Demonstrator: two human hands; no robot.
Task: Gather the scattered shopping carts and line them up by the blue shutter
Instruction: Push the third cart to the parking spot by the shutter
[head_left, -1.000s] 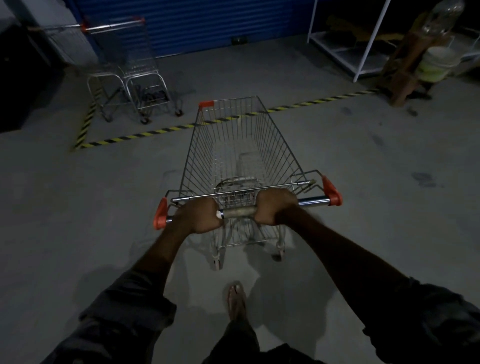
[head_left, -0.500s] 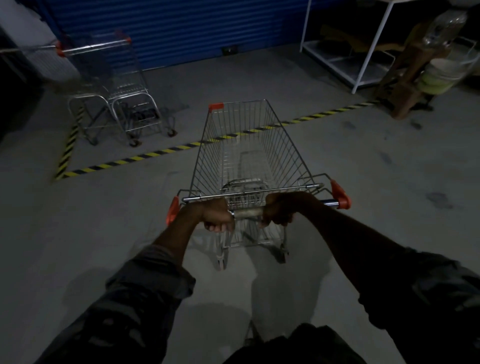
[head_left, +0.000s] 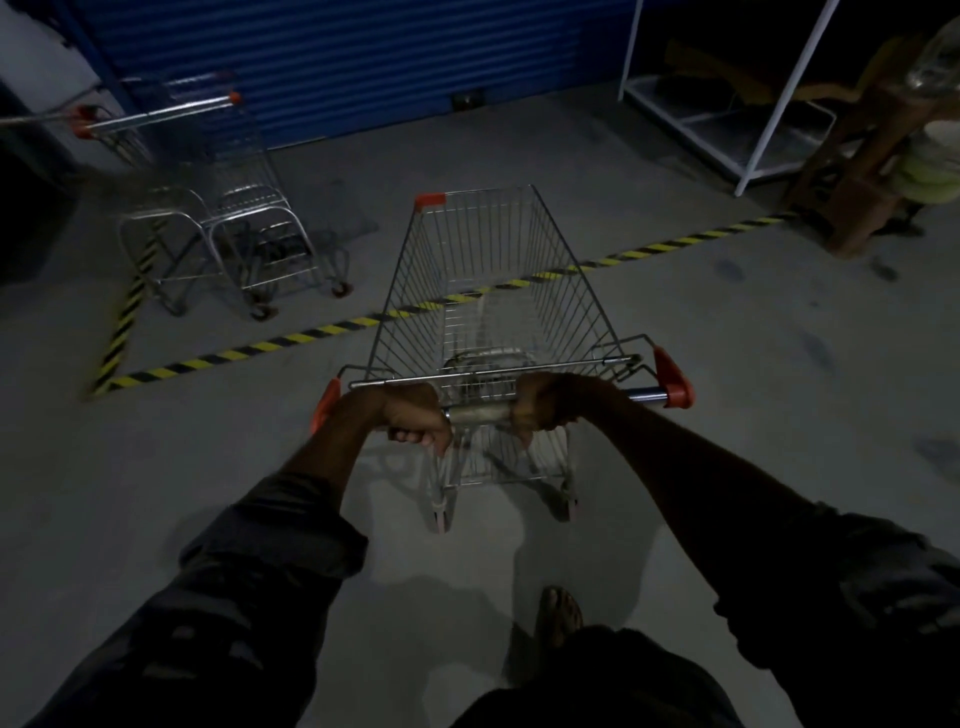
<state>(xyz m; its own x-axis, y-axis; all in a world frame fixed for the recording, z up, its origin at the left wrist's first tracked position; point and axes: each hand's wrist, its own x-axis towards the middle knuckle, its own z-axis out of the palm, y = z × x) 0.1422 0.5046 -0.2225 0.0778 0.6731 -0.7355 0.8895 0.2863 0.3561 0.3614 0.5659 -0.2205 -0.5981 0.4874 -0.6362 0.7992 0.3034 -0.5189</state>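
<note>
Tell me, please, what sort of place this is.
Likely a shop's storage bay: a blue shutter, parked carts by it, another cart in hand, and striped hazard tape.

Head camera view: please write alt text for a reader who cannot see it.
A person's left hand and right hand grip the handle of an empty wire shopping cart, facing a blue shutter across yellow-black floor tape. More parked carts stand at the left by the shutter.

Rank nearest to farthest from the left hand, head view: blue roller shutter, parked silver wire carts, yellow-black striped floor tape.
1. Floor tape, ahead-left of the left hand.
2. Parked carts, farther left, beyond it.
3. Blue shutter, back wall.
</note>
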